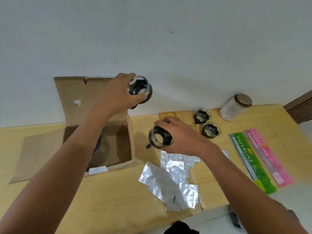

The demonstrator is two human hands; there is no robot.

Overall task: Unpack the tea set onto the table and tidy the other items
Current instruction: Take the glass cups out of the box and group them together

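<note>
**Currently: one glass cup in each grip**

Left hand (116, 93): grip clamped around the rim and side of a glass cup (141, 89) with a dark holder, held in the air above the far edge of the open cardboard box (99, 132).

Right hand (184, 135): grip clamped on a second glass cup (160, 136), fingers over the rim, its dark handle pointing away from the palm toward the box. Whether this cup touches the counter (118, 200) cannot be told.

Beyond the right grip, two more cups (202, 115) (211, 130) stand upright, just beside each other, near a wooden tray (184, 114). A lidded jar (235, 107) stands past them by the wall.

Below the right grip lies a loose pile of silver foil sachets (170, 179). Outboard of the right wrist lie a green receipt book (251, 162) and a pink receipt book (268, 156), side by side.
</note>
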